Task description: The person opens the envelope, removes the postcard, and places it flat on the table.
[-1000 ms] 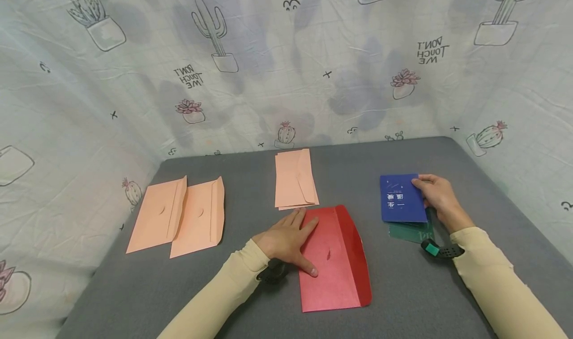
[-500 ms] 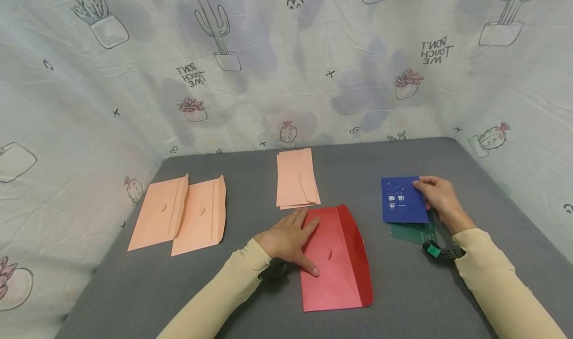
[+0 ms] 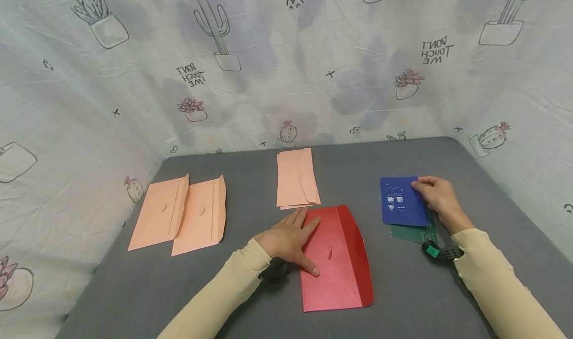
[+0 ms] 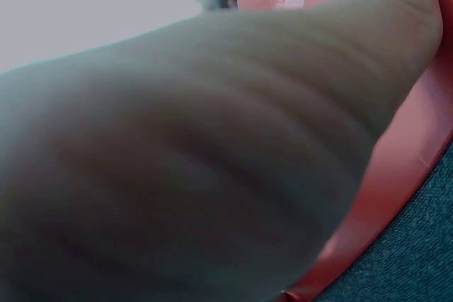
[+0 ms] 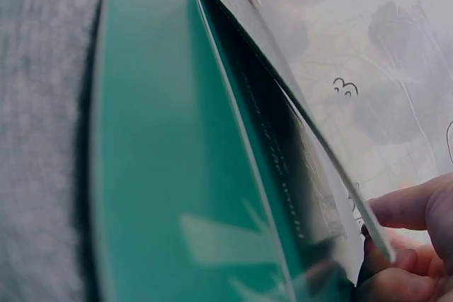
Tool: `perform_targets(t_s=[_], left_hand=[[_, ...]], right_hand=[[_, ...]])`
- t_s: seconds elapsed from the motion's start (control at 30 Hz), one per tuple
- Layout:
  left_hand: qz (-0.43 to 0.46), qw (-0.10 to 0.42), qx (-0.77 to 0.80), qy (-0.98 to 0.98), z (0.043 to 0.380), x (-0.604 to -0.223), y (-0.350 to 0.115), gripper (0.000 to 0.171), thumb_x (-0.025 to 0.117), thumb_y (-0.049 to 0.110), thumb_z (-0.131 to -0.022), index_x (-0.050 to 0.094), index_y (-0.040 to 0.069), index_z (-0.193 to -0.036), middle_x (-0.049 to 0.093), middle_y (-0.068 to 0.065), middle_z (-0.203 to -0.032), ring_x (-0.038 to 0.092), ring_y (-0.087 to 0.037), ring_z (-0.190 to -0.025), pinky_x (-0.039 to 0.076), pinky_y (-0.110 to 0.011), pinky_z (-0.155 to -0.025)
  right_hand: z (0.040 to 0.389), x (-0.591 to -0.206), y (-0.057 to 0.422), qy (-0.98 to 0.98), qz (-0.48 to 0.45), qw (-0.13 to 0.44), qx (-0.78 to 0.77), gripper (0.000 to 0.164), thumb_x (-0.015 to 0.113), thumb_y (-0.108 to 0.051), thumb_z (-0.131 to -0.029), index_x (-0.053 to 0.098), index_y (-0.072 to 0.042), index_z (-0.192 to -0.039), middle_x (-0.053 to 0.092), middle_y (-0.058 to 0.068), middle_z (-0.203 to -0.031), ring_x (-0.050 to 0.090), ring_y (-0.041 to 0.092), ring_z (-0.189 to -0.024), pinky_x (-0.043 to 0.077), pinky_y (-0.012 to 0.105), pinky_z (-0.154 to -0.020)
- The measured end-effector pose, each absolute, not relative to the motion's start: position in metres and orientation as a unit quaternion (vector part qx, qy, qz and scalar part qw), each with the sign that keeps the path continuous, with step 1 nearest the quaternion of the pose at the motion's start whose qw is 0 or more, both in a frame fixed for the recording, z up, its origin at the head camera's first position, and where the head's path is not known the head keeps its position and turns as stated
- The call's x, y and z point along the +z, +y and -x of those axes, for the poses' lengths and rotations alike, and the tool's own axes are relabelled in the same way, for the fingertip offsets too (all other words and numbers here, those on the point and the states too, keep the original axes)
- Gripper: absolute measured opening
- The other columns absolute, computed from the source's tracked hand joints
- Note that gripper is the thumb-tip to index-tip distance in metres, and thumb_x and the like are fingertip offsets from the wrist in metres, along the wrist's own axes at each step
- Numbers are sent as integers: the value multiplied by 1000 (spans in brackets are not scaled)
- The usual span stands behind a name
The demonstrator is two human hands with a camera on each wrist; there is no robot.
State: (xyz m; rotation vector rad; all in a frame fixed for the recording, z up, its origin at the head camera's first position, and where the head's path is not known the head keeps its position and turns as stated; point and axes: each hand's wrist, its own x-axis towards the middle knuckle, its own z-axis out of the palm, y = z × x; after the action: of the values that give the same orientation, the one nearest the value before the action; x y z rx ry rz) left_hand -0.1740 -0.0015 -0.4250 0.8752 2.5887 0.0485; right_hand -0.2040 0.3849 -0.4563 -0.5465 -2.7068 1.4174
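While the left hand lies with its fingers spread out over the near-left part of a red envelope, the right hand pinches the edge of a blue card between thumb and fingers. That card, tilted up at the pinched edge in the right wrist view, covers much of a green card beneath it. The red envelope's flap lies open on the side facing the right hand. Just beyond the left fingertips is a small stack of peach envelopes; well to the left of that hand, two larger peach envelopes overlap slightly. A dark band circles the right wrist. Under both hands spreads a grey desk, and beyond them hangs a pale, wrinkled cloth printed with cacti and mirrored lettering.
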Motion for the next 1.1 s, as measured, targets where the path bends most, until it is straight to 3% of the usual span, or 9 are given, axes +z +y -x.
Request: perform_targets(t_s=[0.33,0.53,0.77,1.1], left_hand=[[-313,199,15,929,174,-426,-1,121,80,70,-68,21,23,-163,12,-14,-171,12,-31,-159,23,-47,-127],[-313,196,14,929,173,-425,-1,121,80,70,-68,22,23,-163,12,-14,-171,12,-31,-159,23,-47,-127],[-315,198,17,928,172,-424,-1,121,80,70,-69,22,22,-163,12,-15,-171,11,-31,-160,23,-47,-127],[-319,199,16,927,173,-425,-2,121,79,70,-69,22,22,-163,12,-15,-171,10,-31,-160,22,-47,-127]], right_hand=[[203,-455,384,-873,174,23,456,56,51,-32,-105,47,8,-143,53,-4,-83,44,1,-56,42,24,-51],[204,-455,385,-869,175,18,462,56,51,-32,-104,48,7,-144,55,-6,-84,47,1,-61,44,24,-53],[204,-455,385,-859,164,14,485,53,51,-25,-104,44,10,-144,48,-9,-69,41,1,-49,40,23,-45],[204,-457,385,-857,162,26,488,51,53,-22,-103,45,11,-142,48,-9,-68,42,2,-47,40,23,-44]])
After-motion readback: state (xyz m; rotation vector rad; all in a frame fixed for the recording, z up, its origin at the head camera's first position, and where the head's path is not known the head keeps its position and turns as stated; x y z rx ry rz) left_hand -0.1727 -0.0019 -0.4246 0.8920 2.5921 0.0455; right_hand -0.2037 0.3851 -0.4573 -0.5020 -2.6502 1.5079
